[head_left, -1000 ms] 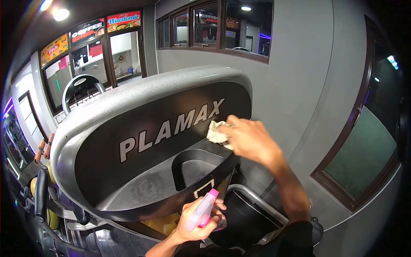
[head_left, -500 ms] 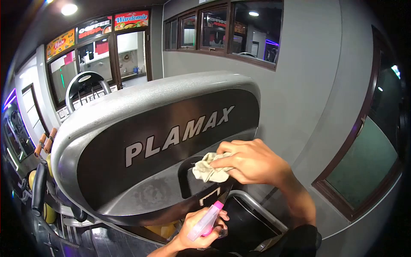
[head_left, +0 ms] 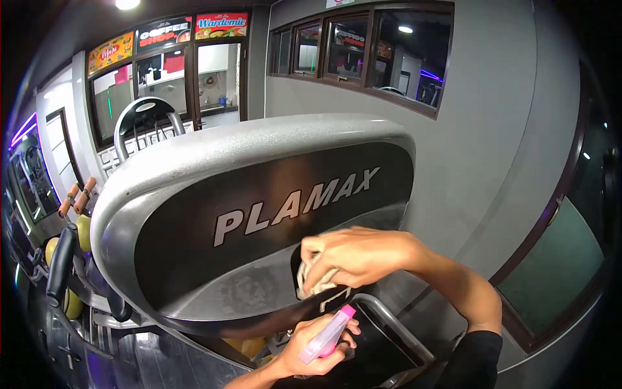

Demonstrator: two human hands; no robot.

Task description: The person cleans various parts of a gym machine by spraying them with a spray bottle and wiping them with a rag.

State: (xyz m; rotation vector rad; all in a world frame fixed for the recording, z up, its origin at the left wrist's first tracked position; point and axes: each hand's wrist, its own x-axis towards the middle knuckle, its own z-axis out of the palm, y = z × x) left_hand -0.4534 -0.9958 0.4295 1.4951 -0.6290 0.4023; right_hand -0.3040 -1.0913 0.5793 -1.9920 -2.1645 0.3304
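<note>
My right hand grips a pale crumpled cloth, its fingers bent down over it. The cloth is inside the dark recess on the ledge of a large silver and black gym machine panel lettered PLAMAX. Much of the cloth and recess is hidden behind the fingers. Lower down, my left hand is wrapped round a pink spray bottle. The bottle tilts, its bright pink head pointing up and right, just in front of the panel's lower edge.
A curved metal tube frame lies below my right forearm. Gym equipment with black and orange grips stands at left. A grey wall and a framed glass door are at right. Behind the panel are shop windows with signs.
My right hand has brought the cloth down into the recess, its forearm reaching further across. The view has shifted, so the surroundings sit further right. My left hand still holds the spray bottle.
</note>
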